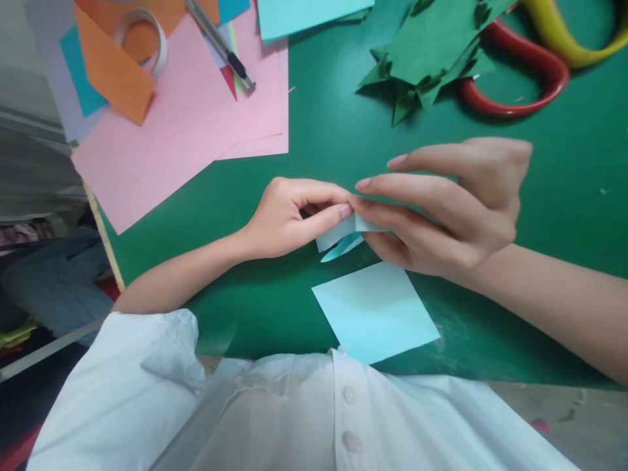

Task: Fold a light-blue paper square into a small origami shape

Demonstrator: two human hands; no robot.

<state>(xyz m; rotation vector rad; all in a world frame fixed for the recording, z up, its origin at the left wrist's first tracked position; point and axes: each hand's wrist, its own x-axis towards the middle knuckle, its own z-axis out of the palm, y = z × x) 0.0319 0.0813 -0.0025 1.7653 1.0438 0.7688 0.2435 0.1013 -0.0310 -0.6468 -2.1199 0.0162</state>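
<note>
Both of my hands meet over the green mat (304,163) on a small folded piece of light blue paper (343,237). My left hand (289,219) is curled, pinching the paper's left end between thumb and fingers. My right hand (451,209) grips the right end with thumb below and fingers pressed along the top. Most of the folded piece is hidden under my fingers. A flat light blue paper square (375,311) lies just below my hands, near my white shirt.
Pink sheets (196,124) lie at the upper left with orange paper (112,72), a tape roll (147,36) and a utility knife (220,46). Dark green folded pieces (426,59) sit at the top right beside red-handled (530,85) and yellow-handled scissors (569,39). The table edge is at the left.
</note>
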